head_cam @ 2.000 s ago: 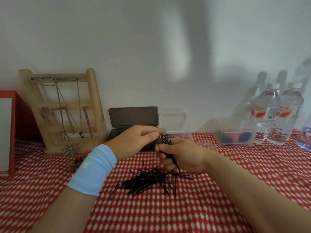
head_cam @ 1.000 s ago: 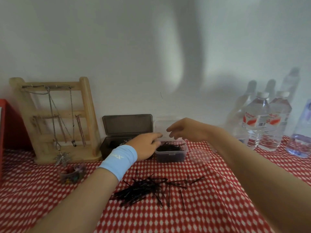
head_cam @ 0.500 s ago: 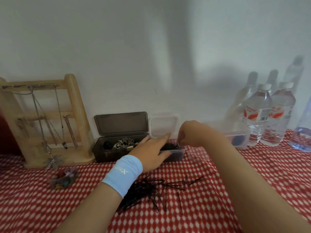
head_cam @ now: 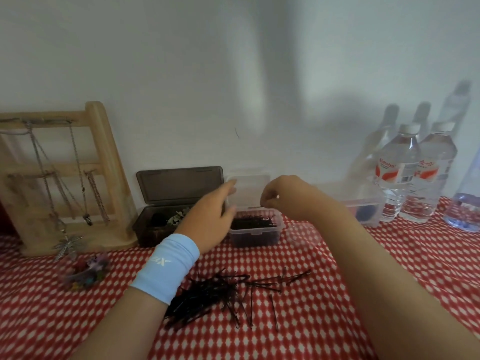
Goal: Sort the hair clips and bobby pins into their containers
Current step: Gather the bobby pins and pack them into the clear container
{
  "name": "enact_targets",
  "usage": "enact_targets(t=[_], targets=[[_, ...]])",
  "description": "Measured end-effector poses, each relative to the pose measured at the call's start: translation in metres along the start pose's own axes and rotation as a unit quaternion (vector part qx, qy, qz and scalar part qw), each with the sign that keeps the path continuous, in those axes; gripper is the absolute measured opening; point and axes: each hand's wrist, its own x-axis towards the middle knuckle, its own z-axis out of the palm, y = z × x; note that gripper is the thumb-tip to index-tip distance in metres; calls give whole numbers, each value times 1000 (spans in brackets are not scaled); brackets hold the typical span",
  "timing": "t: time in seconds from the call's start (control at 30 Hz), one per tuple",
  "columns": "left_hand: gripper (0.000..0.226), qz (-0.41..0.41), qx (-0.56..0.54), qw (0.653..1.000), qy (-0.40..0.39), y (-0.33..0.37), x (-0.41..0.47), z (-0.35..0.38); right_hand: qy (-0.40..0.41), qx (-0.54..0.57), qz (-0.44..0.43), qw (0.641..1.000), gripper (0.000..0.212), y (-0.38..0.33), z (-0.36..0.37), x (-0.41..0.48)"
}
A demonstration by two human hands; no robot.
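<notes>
A loose pile of black bobby pins (head_cam: 220, 289) lies on the red checked cloth in front of me. Behind it stands a small clear box (head_cam: 255, 233), lid up, with bobby pins inside. To its left a dark brown box (head_cam: 155, 227), lid open, holds hair clips. My left hand (head_cam: 210, 216), in a light blue wristband, reaches with straight fingers to the clear box's left edge. My right hand (head_cam: 285, 196) hovers over that box and pinches a single bobby pin (head_cam: 255, 207) at its fingertips.
A wooden jewellery stand (head_cam: 98, 178) with hanging chains is at the left. A small heap of colourful clips (head_cam: 85, 268) lies before it. A clear tub (head_cam: 363, 211) and water bottles (head_cam: 400, 175) line the right back, against the wall.
Both hands left the pile with a bundle of pins and moved to the clear box. The bundle now lies in the box; my right hand has lifted slightly with one pin.
</notes>
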Motion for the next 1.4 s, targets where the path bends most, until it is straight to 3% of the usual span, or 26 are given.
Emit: enact_targets(t=[0.1, 0.3, 0.43, 0.57, 0.7, 0.8, 0.97, 1.07, 1.13, 1.27, 1.4], targets=[[49, 8, 25, 1000, 15, 0, 0, -5, -27, -11, -15, 999, 22, 3, 9, 2], [58, 51, 210, 954, -208, 8, -3, 16, -42, -56, 23, 997, 16, 7, 11, 0], [56, 40, 208, 953, -216, 8, -2, 16, -80, -92, 47, 992, 25, 0, 9, 0], [59, 44, 168, 967, -184, 7, -3, 15, -94, -122, 45, 987, 12, -2, 12, 2], [72, 31, 282, 929, -238, 9, -5, 20, -57, -105, 20, 993, 11, 1, 5, -2], [69, 39, 335, 919, -204, 7, -3, 21, -66, -52, -3, 996, 13, -2, 3, -2], [61, 45, 238, 960, -139, 7, -2, 10, -97, -33, -26, 994, 21, -15, 5, -3], [26, 62, 198, 978, -29, 16, -7, -8, -48, 4, -41, 998, 19, -28, -14, -14], [9, 47, 160, 985, -41, 19, -14, -21, -77, 33, -46, 995, 18, -37, -24, -26], [25, 0, 130, 968, -216, 31, -37, -30, -194, -40, -21, 980, 15, -49, -5, -37], [109, -68, 199, 926, -315, 35, -71, -8, -260, -127, 22, 957, 30, -42, 8, -54]])
